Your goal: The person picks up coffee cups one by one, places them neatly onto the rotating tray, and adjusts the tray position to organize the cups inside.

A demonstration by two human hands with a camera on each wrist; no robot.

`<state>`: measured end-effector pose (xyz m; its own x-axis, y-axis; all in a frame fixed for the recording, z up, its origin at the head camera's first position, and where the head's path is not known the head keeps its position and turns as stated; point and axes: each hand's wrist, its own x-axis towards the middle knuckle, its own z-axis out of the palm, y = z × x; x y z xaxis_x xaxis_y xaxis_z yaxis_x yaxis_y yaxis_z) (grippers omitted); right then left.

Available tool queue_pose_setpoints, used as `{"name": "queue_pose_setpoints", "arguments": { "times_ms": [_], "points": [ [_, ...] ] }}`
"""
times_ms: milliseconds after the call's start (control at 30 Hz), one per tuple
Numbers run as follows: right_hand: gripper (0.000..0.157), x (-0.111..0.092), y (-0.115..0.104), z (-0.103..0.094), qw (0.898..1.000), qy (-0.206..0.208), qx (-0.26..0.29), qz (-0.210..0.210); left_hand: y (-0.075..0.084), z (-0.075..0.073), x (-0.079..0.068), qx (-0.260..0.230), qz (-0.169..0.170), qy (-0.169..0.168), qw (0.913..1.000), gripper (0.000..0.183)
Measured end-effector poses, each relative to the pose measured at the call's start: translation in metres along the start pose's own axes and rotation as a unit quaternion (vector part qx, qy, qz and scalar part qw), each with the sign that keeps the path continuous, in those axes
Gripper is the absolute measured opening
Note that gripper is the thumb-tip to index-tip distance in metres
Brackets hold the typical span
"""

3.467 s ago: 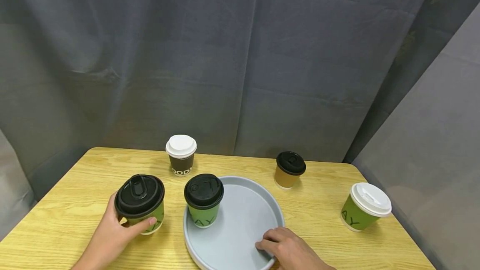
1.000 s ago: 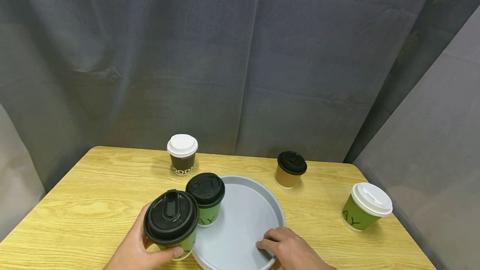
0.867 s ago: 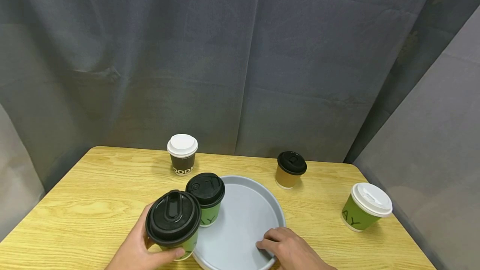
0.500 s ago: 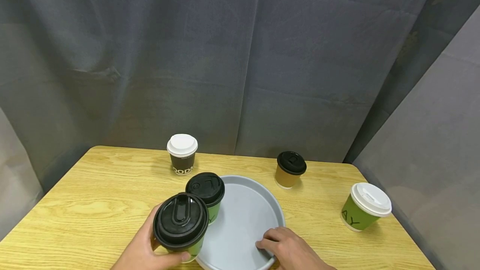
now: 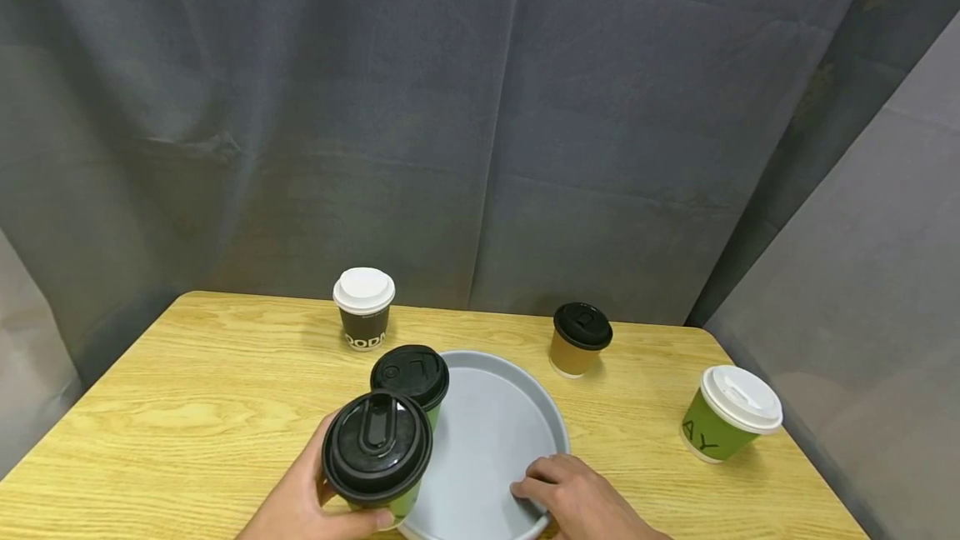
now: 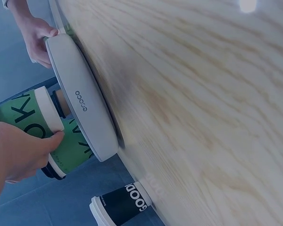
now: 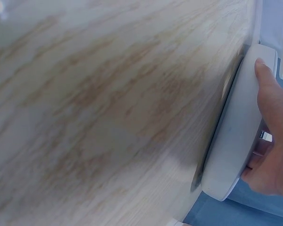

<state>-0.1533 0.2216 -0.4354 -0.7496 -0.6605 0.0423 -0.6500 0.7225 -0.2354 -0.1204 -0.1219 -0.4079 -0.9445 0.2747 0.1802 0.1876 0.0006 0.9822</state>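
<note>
My left hand (image 5: 303, 498) grips a green paper coffee cup (image 5: 408, 502) with a black lid (image 5: 377, 444), held over the near left part of a round grey tray (image 5: 491, 432). In the left wrist view the held cup (image 6: 23, 113) has its white base above the tray's rim. Another green cup with a black lid (image 5: 411, 375) stands on the tray's left side, partly hidden behind the held one. With its thumb outside and fingers over the rim, my right hand (image 5: 581, 498) grips the tray's near right edge; the right wrist view shows the thumb on the tray wall (image 7: 236, 136).
On the wooden table (image 5: 195, 407), a black cup with a white lid (image 5: 364, 311) stands behind the tray to the left. A brown cup with a black lid (image 5: 577, 340) is behind it to the right. Far right stands a green cup with a white lid (image 5: 727, 415).
My left hand has carried the green cup rightward and nearer to me, from the table's left to over the tray, so it now covers more of the standing cup. My right hand stays put.
</note>
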Motion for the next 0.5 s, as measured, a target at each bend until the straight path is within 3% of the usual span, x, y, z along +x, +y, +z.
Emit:
{"name": "queue_pose_setpoints", "arguments": {
  "times_ms": [200,500],
  "points": [
    [0.049,-0.0002,0.0004,0.0006,1.0,0.007,-0.005,-0.006,0.0028,0.0032,0.0008,-0.016,-0.037,0.0,0.9992,0.092],
    [0.048,-0.0007,0.0015,0.0012,1.0,0.021,-0.008,-0.02,-0.0017,0.0073,0.0045,-0.021,-0.048,0.002,0.9986,0.092]
  ]
}}
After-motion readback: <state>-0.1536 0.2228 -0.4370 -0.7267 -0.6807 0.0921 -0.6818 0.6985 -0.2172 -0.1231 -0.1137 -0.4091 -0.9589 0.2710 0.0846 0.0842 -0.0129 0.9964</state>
